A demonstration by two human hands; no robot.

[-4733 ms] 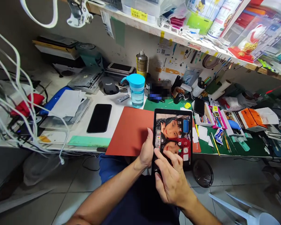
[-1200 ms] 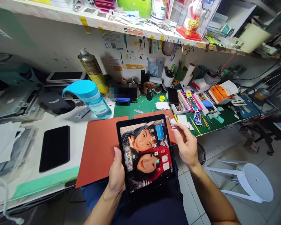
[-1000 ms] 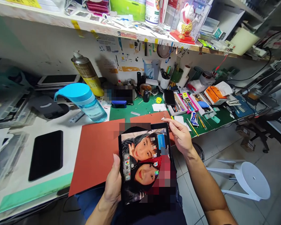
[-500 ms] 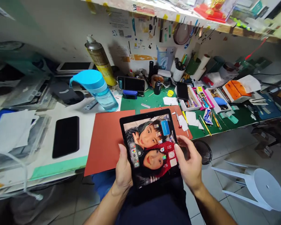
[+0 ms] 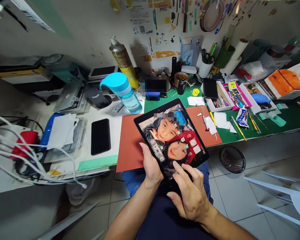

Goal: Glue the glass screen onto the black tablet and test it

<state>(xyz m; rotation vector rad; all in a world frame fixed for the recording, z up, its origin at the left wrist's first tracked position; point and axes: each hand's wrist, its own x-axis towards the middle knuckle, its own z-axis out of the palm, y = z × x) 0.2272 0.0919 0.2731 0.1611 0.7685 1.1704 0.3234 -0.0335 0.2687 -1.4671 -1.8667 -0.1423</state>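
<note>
A black-framed tablet (image 5: 150, 133) is tilted over the table's front edge and my lap, its screen lit with a photo wallpaper and several app icons. My left hand (image 5: 151, 163) grips its lower left corner, thumb along the edge and the other fingers hidden beneath. Over the lower part of the screen is my right hand (image 5: 190, 190), fingers apart and slightly bent, holding nothing. Its fingertips are at or just above the glass; I cannot tell whether they touch. Under the tablet's far side lies a reddish-brown mat (image 5: 130, 146).
A dark phone (image 5: 100, 136) lies to the left, with a blue-lidded water bottle (image 5: 126, 93) behind it. Screwdrivers (image 5: 205, 120) and trays of tools (image 5: 220, 100) are at the right. White cables (image 5: 37, 156) hang at the far left. A bin (image 5: 232, 160) and a stool (image 5: 297, 196) stand on the floor.
My right hand has left the tablet's right edge and moved over the lower screen. The tablet has turned, now held by my left hand alone. The view has shifted left and downward.
</note>
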